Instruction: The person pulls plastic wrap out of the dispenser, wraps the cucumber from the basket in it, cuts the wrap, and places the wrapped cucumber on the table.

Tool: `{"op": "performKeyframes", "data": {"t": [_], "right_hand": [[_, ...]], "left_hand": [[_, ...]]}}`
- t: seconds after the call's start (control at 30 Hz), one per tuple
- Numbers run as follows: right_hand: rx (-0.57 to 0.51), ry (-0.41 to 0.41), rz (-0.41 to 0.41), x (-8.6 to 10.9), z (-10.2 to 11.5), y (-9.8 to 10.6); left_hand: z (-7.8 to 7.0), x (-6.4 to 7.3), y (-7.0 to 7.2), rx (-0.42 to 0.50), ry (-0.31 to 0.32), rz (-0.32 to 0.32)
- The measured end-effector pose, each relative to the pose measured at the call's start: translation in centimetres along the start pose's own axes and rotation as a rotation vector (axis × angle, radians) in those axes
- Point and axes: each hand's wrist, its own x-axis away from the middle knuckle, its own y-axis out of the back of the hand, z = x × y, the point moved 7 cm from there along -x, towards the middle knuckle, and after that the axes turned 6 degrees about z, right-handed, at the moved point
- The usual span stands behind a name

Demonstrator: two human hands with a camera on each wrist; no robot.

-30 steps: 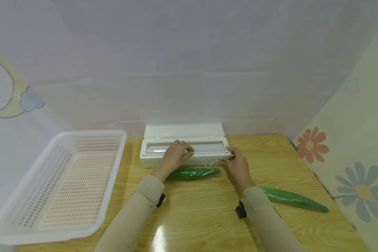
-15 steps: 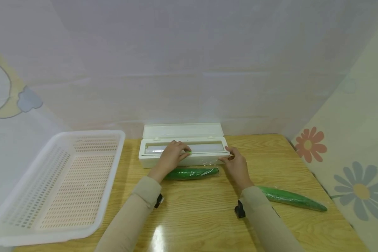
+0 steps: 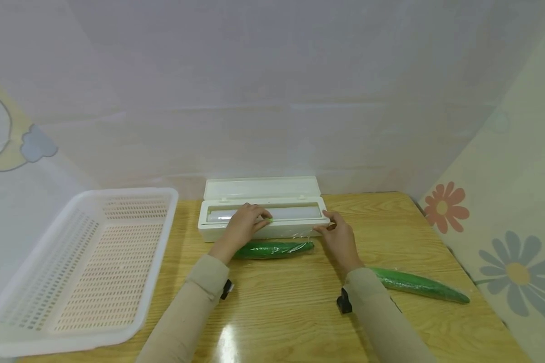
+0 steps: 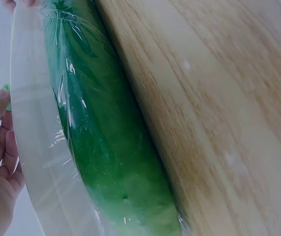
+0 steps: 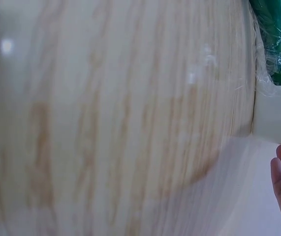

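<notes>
A white cling film dispenser box [image 3: 240, 233] stands near the wall with its lid [image 3: 261, 187] raised. Inside lies a roll of cling film [image 3: 297, 212]. My left hand [image 3: 245, 224] reaches over the front edge, thumb and fingers pinching a small green slide cutter [image 3: 270, 220]; the left wrist view also shows this slide cutter [image 4: 7, 93]. At the box's right end, my right hand [image 3: 341, 238] grips the corner between thumb and fingers. A cucumber [image 3: 277, 249] wrapped in clear film lies along the box's front, its left end hidden behind my left wrist.
A second film-wrapped cucumber [image 3: 420, 286] lies on the wooden table [image 3: 281, 307], partly behind my right forearm. To the left stands a large white plastic basket [image 3: 156, 282]. Walls with printed flowers and a moon close in the back and sides.
My left hand has slid slightly left along the box's front edge with the green slide cutter. The right hand keeps its grip on the corner. The whole head view has shifted a little.
</notes>
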Motion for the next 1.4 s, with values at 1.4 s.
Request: {"op": "performKeyframes", "data": {"t": [1.4], "right_hand": [[-0.01, -0.033, -0.02, 0.2, 0.1, -0.2]], "left_hand": [[1.7, 0.4, -0.6, 0.079, -0.003, -0.126]]}}
